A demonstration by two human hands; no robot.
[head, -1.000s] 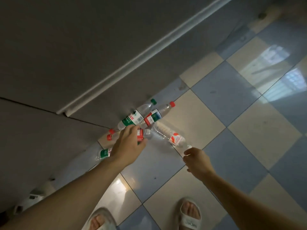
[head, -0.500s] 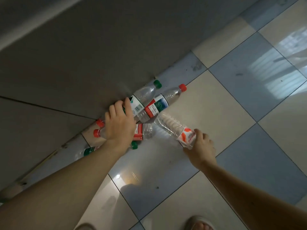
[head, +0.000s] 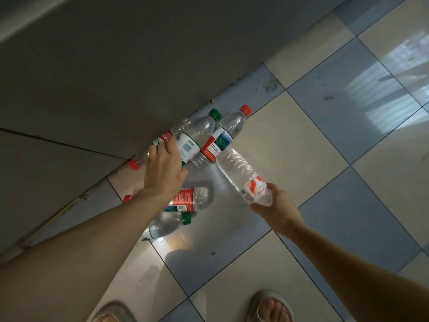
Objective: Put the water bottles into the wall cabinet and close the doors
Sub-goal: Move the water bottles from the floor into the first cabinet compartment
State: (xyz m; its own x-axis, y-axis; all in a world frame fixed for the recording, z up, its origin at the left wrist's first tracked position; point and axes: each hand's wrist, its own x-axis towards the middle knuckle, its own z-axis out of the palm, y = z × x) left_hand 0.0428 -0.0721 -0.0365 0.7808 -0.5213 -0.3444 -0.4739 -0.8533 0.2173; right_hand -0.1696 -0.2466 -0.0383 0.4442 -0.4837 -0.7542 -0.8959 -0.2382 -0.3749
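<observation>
Gripping the green-capped bottle (head: 197,138) by its label, the left hand (head: 163,169) curled over it; the right hand (head: 277,209) clasped the ribbed bottle (head: 241,173). 4 other bottles lay on the tiled floor (head: 290,140).

Head view. Both forearms bare to the frame edge; no sleeves, watch or bands visible on either. Left hand (head: 163,173): no rings or glove seen from the back. Right hand (head: 279,211): bare as well, no rings visible. Feet in open-toe slide sandals, pale grey-beige, broad single strap over the instep, toes exposed: left sandal (head: 113,313), right sandal (head: 270,306). No socks.
</observation>
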